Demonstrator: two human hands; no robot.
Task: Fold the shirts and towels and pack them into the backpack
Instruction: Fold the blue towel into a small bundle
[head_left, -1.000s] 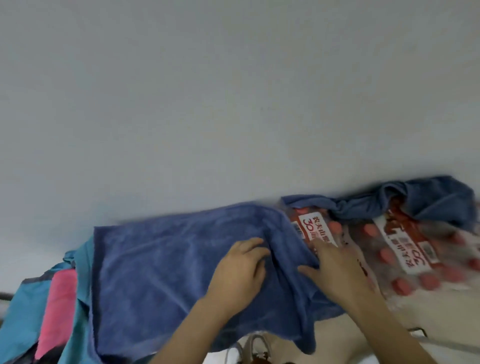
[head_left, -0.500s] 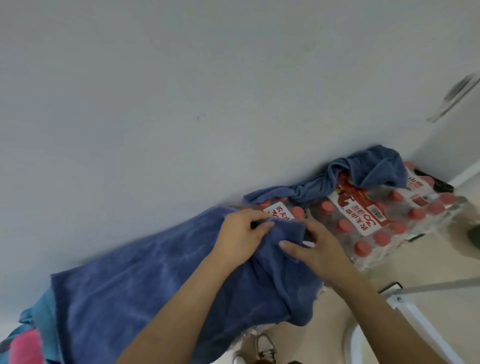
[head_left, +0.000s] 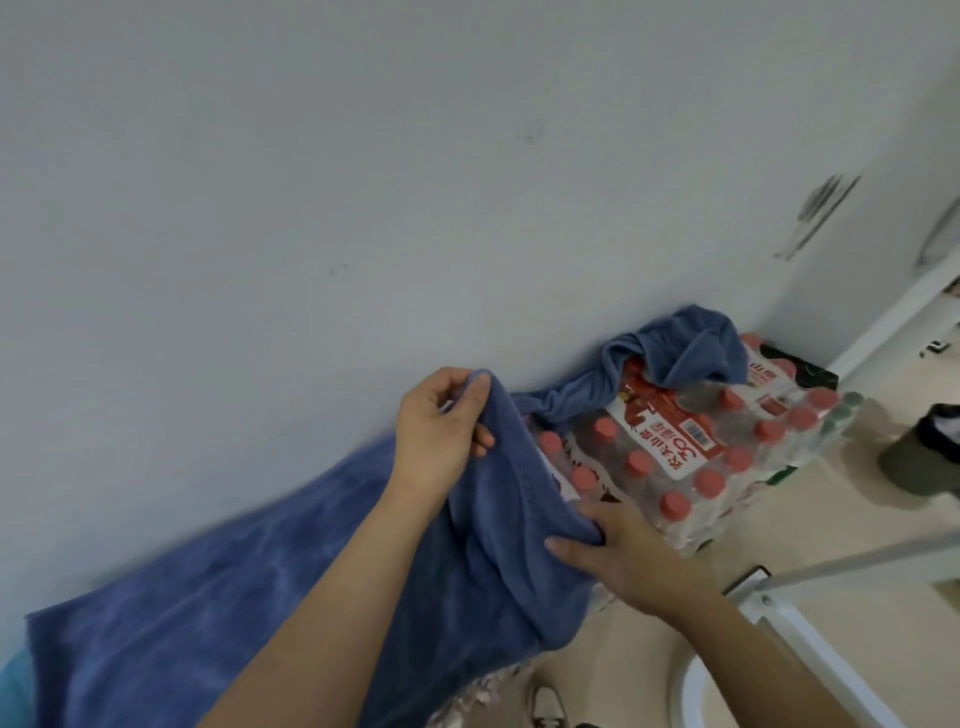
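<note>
A large blue towel (head_left: 218, 613) lies spread along the foot of the grey wall, from the lower left up to the middle. My left hand (head_left: 441, 426) pinches its upper right corner and lifts it against the wall. My right hand (head_left: 618, 551) grips the towel's right edge lower down, beside the bottle packs. A second blue towel (head_left: 680, 353) lies crumpled on top of the packs at the wall. No backpack is in view.
Shrink-wrapped packs of red-capped water bottles (head_left: 691, 457) stand to the right of the towel. A white metal frame (head_left: 810, 639) runs along the lower right. A dark object (head_left: 930, 457) sits on the beige floor at far right. A shoe (head_left: 545, 701) shows at the bottom.
My hands have drawn apart along the towel's right edge: the left has lifted its corner up the wall, the right has moved down. The view has swung to the right.
</note>
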